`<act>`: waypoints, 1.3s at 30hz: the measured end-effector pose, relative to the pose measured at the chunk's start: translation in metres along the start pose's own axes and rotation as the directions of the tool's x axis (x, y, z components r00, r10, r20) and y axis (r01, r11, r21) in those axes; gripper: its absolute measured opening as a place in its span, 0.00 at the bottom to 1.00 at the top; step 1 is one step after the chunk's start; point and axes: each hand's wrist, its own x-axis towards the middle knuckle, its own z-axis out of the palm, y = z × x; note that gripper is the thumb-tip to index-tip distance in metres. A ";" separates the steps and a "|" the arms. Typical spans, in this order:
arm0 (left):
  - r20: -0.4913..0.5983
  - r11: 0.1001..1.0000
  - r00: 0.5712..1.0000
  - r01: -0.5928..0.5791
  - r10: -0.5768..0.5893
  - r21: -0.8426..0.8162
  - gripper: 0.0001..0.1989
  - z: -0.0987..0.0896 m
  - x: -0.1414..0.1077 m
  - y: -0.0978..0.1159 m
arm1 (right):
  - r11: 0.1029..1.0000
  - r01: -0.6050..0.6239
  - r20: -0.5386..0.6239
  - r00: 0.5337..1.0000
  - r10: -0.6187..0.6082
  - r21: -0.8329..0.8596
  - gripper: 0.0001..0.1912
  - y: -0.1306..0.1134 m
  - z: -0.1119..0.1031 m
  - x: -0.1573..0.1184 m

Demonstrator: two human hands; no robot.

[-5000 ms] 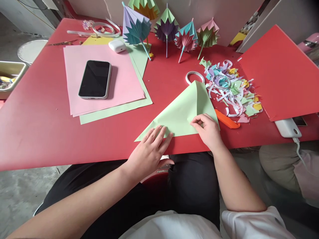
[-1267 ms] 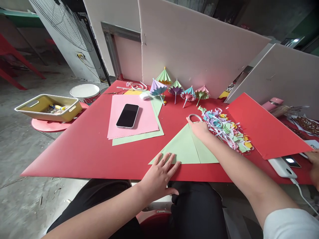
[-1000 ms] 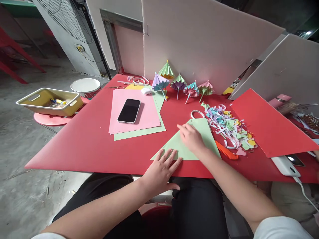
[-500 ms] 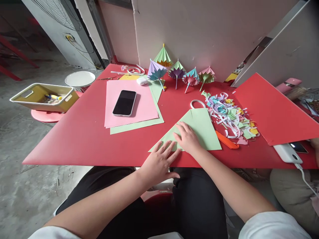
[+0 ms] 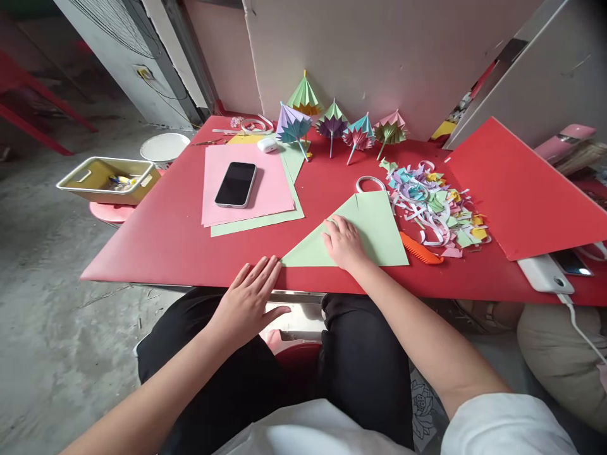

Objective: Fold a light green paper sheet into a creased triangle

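A folded sheet of light green paper (image 5: 379,234) lies on the red table, tapering to a point at its left. My right hand (image 5: 345,243) rests on the paper with its fingers slightly bent, pressing the folded layer and gripping nothing. At the table's front edge my left hand (image 5: 251,297) is stretched out flat, its fingertips beside the paper's left tip. An orange box cutter (image 5: 421,248) sits against the paper's right side. Behind the paper's top lies a roll of white tape (image 5: 370,184).
Paper scraps (image 5: 439,205) are heaped at the right, near a slanted red board (image 5: 526,196) and a white power bank (image 5: 545,273). A phone (image 5: 236,184) lies on pink sheets (image 5: 275,196). Several paper umbrellas (image 5: 332,123) stand along the wall. A yellow basket (image 5: 107,186) is at the left.
My left hand has slid left along the fold, from the middle of the paper's lower edge to its left tip. The right hand stays on the paper. The view has shifted slightly.
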 end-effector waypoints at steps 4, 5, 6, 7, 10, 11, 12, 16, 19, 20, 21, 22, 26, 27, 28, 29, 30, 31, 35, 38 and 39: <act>0.010 0.992 0.992 0.128 -0.128 -0.018 0.36 -0.021 0.013 -0.010 | 1.000 0.007 -0.005 1.000 -0.007 0.007 0.20 0.000 0.001 0.000; -0.001 0.987 0.988 0.154 -0.154 -0.042 0.34 -0.026 0.027 -0.010 | 1.000 0.007 -0.006 1.000 -0.007 0.005 0.20 0.000 0.001 0.000; -0.031 0.984 0.985 0.165 -0.167 -0.073 0.32 -0.030 0.044 -0.009 | 1.000 0.004 -0.005 1.000 -0.004 0.002 0.20 0.000 0.001 0.000; -0.046 0.981 0.985 0.162 -0.168 -0.110 0.29 -0.033 0.063 -0.006 | 1.000 0.001 -0.002 1.000 -0.001 -0.001 0.20 -0.001 0.001 0.000; -0.007 0.948 0.993 0.113 -0.120 -0.296 0.24 -0.027 0.118 0.015 | 1.000 -0.013 0.005 1.000 0.013 -0.003 0.20 0.000 0.001 0.000; 0.016 0.941 0.994 0.108 -0.109 -0.322 0.24 -0.021 0.132 0.025 | 1.000 -0.017 0.010 1.000 0.017 -0.004 0.21 0.000 0.001 0.000; 0.029 0.935 0.993 0.116 -0.113 -0.336 0.24 -0.014 0.143 0.035 | 1.000 -0.018 0.017 1.000 0.018 -0.005 0.21 0.000 0.001 0.000; 0.027 0.910 0.981 0.189 -0.193 -0.369 0.27 0.011 0.153 0.061 | 1.000 -0.005 0.043 0.999 0.005 -0.002 0.24 0.003 0.003 0.000; 0.017 0.909 0.979 0.193 -0.201 -0.370 0.28 0.017 0.147 0.064 | 1.000 -0.009 0.052 0.999 0.008 0.004 0.25 0.004 0.004 0.000; 0.015 0.911 0.979 0.194 -0.202 -0.365 0.28 0.017 0.144 0.063 | 1.000 -0.011 0.054 0.999 0.011 0.006 0.25 0.004 0.003 0.000; 0.016 0.913 0.979 0.195 -0.203 -0.357 0.28 0.016 0.142 0.061 | 1.000 -0.013 0.054 0.998 0.012 0.007 0.24 0.004 0.003 0.000; 0.018 0.917 0.979 0.197 -0.203 -0.348 0.29 0.016 0.140 0.059 | 1.000 -0.012 0.053 0.999 0.011 0.008 0.23 0.004 0.002 0.000; 0.036 0.941 0.985 0.171 -0.168 -0.291 0.32 0.015 0.126 0.049 | 1.000 0.000 0.037 0.999 0.000 0.003 0.20 0.002 -0.001 -0.001; 0.039 0.949 0.988 0.157 -0.152 -0.273 0.32 0.015 0.121 0.045 | 1.000 0.000 0.032 0.999 0.000 0.002 0.20 0.001 -0.002 -0.001; 0.042 0.957 0.990 0.142 -0.135 -0.255 0.32 0.015 0.115 0.042 | 1.000 -0.001 0.026 1.000 0.001 0.001 0.20 0.001 -0.001 0.000; 0.047 0.964 0.992 0.124 -0.116 -0.237 0.31 0.014 0.108 0.037 | 1.000 -0.004 0.021 1.000 0.004 0.002 0.20 0.000 -0.001 0.000; 0.053 0.970 0.994 0.107 -0.097 -0.221 0.31 0.012 0.101 0.032 | 1.000 -0.007 0.016 1.000 0.007 0.003 0.21 0.000 0.000 0.000; 0.060 0.974 0.995 0.088 -0.077 -0.207 0.30 0.010 0.093 0.027 | 1.000 -0.007 0.013 1.000 0.007 0.004 0.21 0.000 0.000 0.000; 0.089 0.992 0.996 0.018 -0.007 -0.123 0.31 0.000 0.058 0.005 | 1.000 -0.002 0.014 1.000 0.001 0.014 0.21 0.000 0.000 0.000; 0.091 0.999 0.996 0.001 0.003 -0.044 0.32 -0.003 0.039 -0.005 | 1.000 0.000 0.017 1.000 0.000 0.017 0.21 0.001 -0.001 0.000; 0.084 1.000 0.996 0.004 -0.002 -0.028 0.32 -0.003 0.034 -0.007 | 1.000 0.000 0.017 1.000 0.000 0.016 0.21 0.000 -0.001 0.000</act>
